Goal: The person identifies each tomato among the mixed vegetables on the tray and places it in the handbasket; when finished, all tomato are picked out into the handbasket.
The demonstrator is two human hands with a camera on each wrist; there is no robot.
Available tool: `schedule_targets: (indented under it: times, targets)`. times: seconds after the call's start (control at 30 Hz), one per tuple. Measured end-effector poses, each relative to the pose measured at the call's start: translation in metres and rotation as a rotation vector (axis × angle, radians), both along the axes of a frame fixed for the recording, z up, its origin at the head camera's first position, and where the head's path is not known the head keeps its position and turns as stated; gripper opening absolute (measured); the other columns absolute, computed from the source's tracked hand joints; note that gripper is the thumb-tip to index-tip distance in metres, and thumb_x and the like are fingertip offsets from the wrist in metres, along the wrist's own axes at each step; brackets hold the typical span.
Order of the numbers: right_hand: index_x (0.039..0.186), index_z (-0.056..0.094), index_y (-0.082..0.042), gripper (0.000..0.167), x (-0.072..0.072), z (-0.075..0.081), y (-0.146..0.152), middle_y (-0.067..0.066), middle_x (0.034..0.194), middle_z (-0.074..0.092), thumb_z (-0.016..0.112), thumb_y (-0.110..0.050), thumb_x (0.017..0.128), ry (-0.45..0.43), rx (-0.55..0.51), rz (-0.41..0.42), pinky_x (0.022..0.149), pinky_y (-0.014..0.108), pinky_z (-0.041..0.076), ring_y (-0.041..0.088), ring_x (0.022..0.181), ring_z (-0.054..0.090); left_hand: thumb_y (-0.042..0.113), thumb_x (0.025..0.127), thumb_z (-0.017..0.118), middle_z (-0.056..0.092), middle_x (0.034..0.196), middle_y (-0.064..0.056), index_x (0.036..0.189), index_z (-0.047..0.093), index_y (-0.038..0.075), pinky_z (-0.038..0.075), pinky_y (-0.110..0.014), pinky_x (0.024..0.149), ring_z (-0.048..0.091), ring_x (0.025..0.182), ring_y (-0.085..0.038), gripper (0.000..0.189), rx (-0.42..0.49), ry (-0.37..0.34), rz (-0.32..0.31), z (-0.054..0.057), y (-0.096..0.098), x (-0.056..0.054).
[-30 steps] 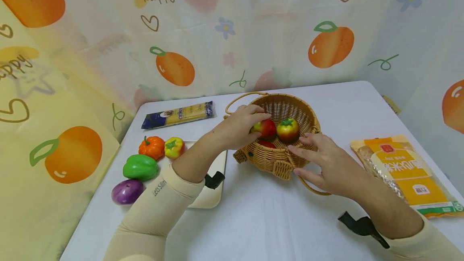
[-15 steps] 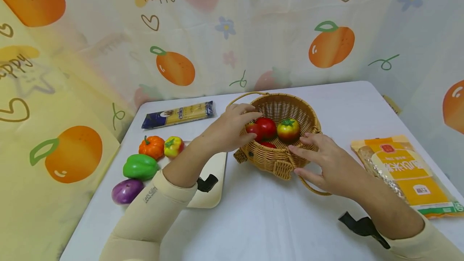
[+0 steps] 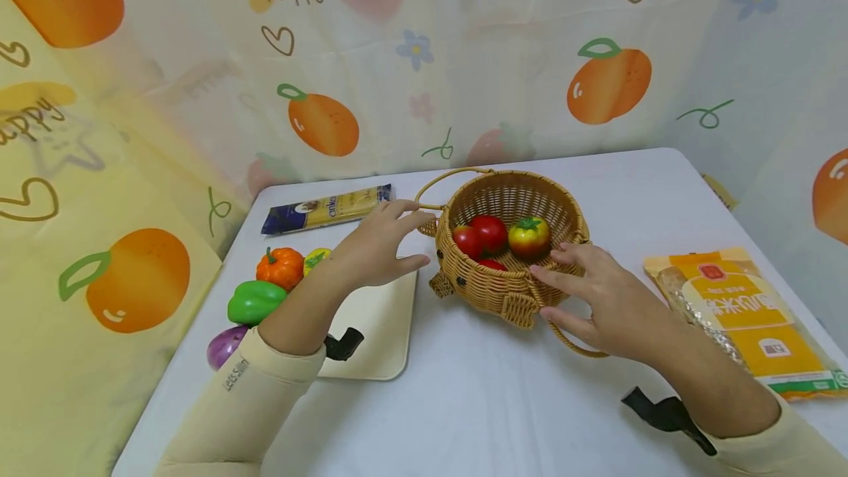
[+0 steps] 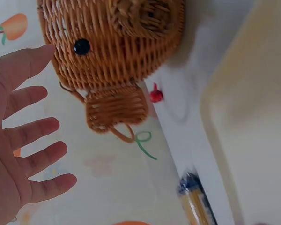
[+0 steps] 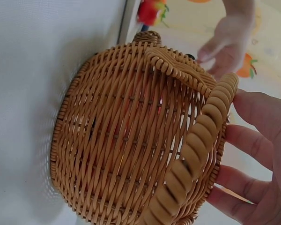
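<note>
A round wicker basket (image 3: 486, 293) with an animal face and looped handles stands mid-table. Inside it lie red fruits (image 3: 490, 232) and a yellow-and-red tomato-like fruit (image 3: 528, 238) with a green top. My left hand (image 3: 380, 245) is apart from the basket on its left side, above the cream tray (image 3: 380, 344); its fingers are spread and hold nothing. In the left wrist view the thumb tip overlaps the basket's wall beside a black eye. My right hand (image 3: 606, 300) rests its fairly straight fingertips on the near right rim, by the handle (image 5: 192, 154).
Left of the tray lie an orange pumpkin (image 3: 280, 268), a green bell pepper (image 3: 256, 302) and a purple eggplant (image 3: 225, 347). A yellow-red fruit (image 3: 316, 259) is partly behind my left arm. A pasta packet (image 3: 324, 210) lies at the back; a yellow grain bag (image 3: 742, 322) lies right.
My left hand has let go of a red fruit in the basket and drawn back leftward over the tray. The right hand stays at the rim.
</note>
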State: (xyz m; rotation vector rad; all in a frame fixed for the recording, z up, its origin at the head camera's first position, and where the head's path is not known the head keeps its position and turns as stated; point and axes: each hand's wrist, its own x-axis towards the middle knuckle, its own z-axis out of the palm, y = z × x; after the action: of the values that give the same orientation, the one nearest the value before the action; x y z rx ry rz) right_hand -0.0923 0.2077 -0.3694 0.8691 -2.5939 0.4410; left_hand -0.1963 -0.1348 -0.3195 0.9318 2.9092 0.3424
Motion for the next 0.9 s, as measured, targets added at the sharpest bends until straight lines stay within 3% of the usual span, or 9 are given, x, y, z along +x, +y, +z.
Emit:
schedule_targets:
  times: [0.27, 0.67, 0.9]
  targets:
    - [0.136, 0.068, -0.02, 0.056, 0.0, 0.0, 0.0, 0.016, 0.135, 0.059, 0.081, -0.041, 0.086, -0.028, 0.005, -0.008, 0.093, 0.053, 0.057, 0.034, 0.126, 0.052, 0.037, 0.092, 0.076, 0.042, 0.157, -0.015, 0.15, 0.053, 0.019, 0.033, -0.062, 0.118, 0.036, 0.146, -0.039, 0.065, -0.047, -0.008, 0.078, -0.017, -0.035, 0.002]
    - [0.136, 0.068, -0.02, 0.058, 0.0, 0.0, -0.001, 0.017, 0.135, 0.059, 0.083, -0.037, 0.083, -0.037, 0.003, -0.01, 0.093, 0.053, 0.057, 0.035, 0.126, 0.053, 0.03, 0.09, 0.078, 0.046, 0.152, -0.022, 0.147, 0.056, 0.013, 0.04, -0.066, 0.11, 0.04, 0.138, -0.047, 0.063, -0.127, -0.008, 0.187, -0.041, -0.091, -0.002]
    - [0.136, 0.068, -0.019, 0.06, 0.001, 0.0, 0.0, 0.017, 0.136, 0.058, 0.085, -0.035, 0.082, -0.031, -0.004, -0.006, 0.096, 0.055, 0.055, 0.036, 0.127, 0.052, 0.022, 0.09, 0.075, 0.047, 0.149, -0.026, 0.144, 0.058, 0.008, 0.042, -0.065, 0.109, 0.042, 0.133, -0.051, 0.058, -0.179, -0.008, 0.218, -0.047, -0.112, -0.003]
